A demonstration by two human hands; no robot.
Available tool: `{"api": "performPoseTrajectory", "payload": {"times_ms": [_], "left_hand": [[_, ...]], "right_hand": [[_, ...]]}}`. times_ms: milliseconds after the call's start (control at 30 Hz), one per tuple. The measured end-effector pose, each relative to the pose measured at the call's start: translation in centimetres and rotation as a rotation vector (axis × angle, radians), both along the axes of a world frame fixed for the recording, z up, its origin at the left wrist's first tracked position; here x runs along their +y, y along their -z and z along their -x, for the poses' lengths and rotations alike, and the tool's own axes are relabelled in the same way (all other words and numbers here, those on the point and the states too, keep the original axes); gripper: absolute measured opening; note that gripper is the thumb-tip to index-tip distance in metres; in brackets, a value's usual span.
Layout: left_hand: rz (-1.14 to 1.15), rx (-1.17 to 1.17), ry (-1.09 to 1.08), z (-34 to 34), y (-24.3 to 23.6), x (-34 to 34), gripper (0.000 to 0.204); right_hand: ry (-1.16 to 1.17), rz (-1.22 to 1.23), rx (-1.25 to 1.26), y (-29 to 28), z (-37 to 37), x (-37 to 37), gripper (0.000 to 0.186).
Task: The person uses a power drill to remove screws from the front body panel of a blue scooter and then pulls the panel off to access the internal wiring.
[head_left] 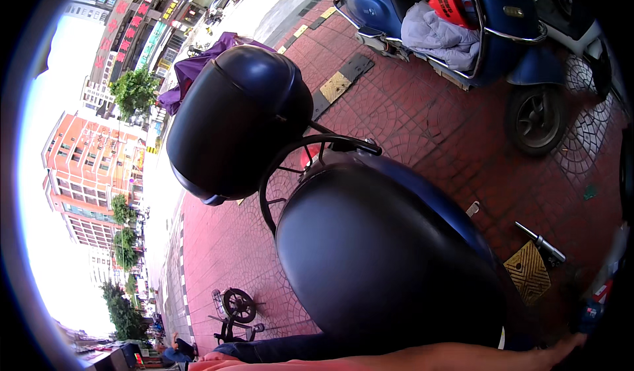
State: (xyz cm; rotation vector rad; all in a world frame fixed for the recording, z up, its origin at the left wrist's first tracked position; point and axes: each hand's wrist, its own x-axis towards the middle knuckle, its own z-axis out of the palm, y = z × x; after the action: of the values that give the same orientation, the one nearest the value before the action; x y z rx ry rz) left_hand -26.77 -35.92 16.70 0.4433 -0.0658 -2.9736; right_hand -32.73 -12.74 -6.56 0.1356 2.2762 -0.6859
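Note:
A bare arm with a pink-red sleeve, which I take for my left, runs along the lower edge. My left hand (569, 346) is at the dark lower-right rim, closed against a dark blue object (590, 315) with a red and white patch, which is too dim to name. My right hand is out of view. Alongside the arm stands a scooter with a broad black seat (370, 252). Behind the seat are a black curved rack (290, 149) and a glossy black top box (238, 120). On the paving lies a silver rod-shaped tool (541, 242) with a thin shaft.
A yellow-black ramp block (527, 272) lies beside the rod-shaped tool. A blue scooter (515, 14) carries a red helmet (452, 1) and a pale jacket (439, 34). Another ramp strip (337, 87) and a purple cover (191, 67) are behind. A small two-wheeler (236, 311) stands farther off.

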Motion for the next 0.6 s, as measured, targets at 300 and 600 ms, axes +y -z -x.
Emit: {"api": "performPoseTrajectory", "payload": {"times_ms": [300,600], "left_hand": [[-0.054,-0.145,-0.143,-9.7,-8.3,-3.2,0.021],[0.205,-0.129,-0.161,-34.1,-23.0,-0.8,0.014]], "right_hand": [[0.708,0.417,-0.147,-30.5,-27.9,-1.9,0.027],[0.51,0.733,-0.847,-36.9,-33.6,4.3,0.028]]}}
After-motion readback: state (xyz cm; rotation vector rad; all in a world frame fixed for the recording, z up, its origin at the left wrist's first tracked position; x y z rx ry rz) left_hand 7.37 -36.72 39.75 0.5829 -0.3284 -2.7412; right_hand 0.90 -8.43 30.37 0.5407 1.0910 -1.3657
